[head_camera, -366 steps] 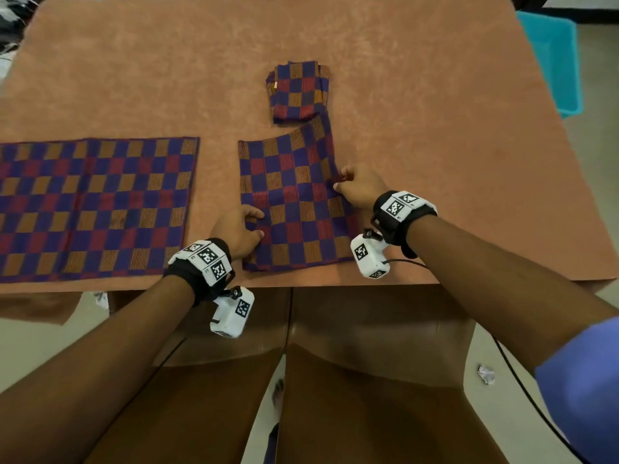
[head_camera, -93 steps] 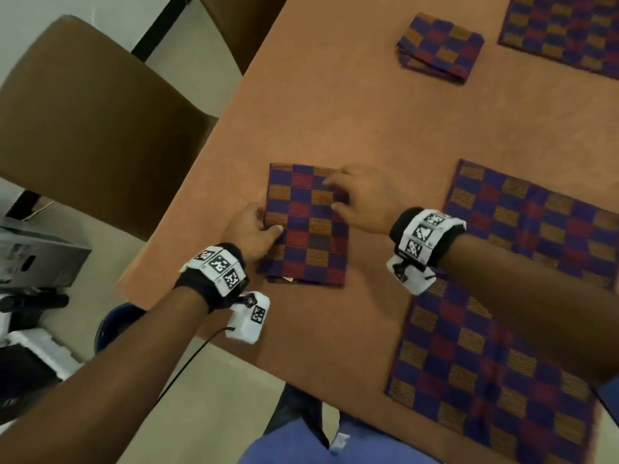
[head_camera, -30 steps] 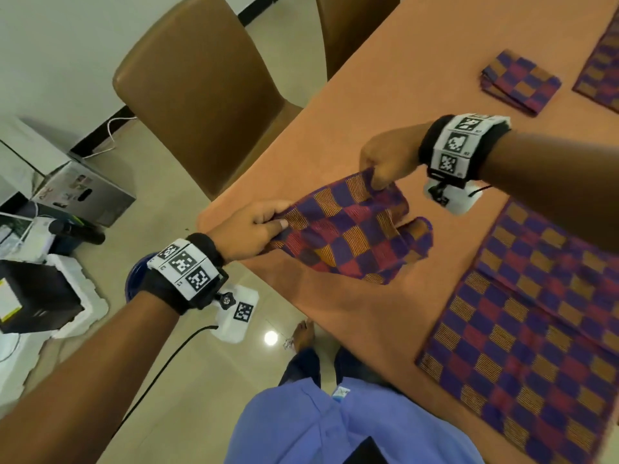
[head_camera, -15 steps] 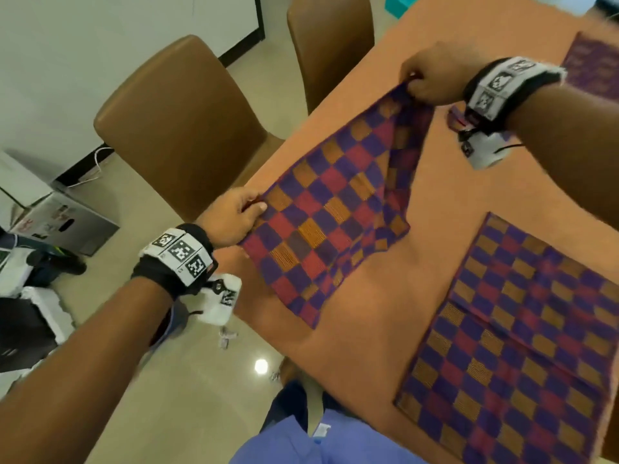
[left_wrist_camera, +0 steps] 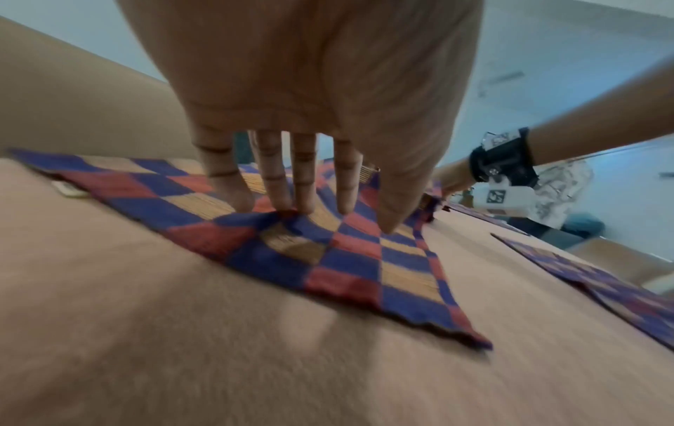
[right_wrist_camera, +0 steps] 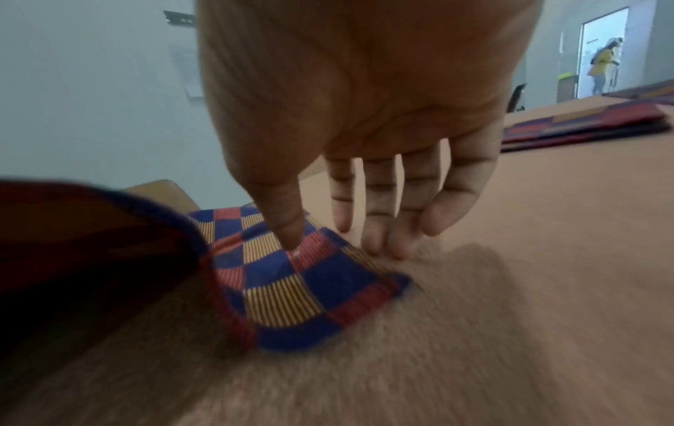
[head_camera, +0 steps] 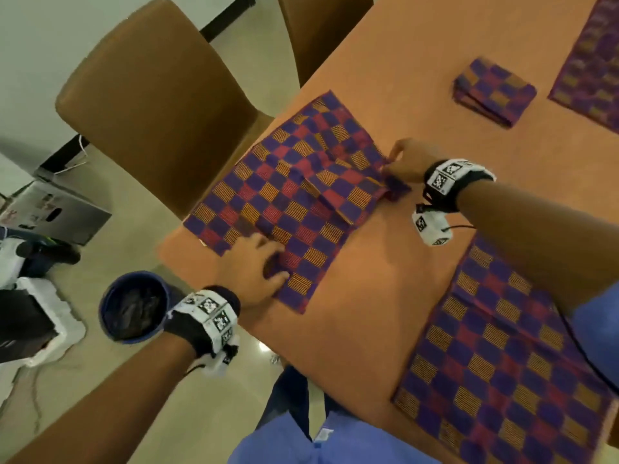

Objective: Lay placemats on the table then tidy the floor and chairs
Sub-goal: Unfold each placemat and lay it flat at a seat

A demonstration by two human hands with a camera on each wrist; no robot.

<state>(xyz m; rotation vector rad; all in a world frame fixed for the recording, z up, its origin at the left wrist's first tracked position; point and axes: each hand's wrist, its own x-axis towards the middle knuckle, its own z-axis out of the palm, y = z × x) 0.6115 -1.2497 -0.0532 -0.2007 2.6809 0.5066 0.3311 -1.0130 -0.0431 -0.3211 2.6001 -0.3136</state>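
Round dark-blue floor bin (head_camera: 134, 306): dark contents, unidentifiable. Checked blue, red and orange woven placemat (head_camera: 288, 202): spread rumpled on orange tabletop (head_camera: 385, 296), pressed by straight-fingered left hand (head_camera: 254, 272); far corner pinched by right hand (head_camera: 407, 160).

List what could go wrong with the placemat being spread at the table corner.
The placemat has a raised fold across its middle; pressed flat now, it may crease. Its far edge lies along the table edge beside the chair, so the left hand smoothing outward could push it over.
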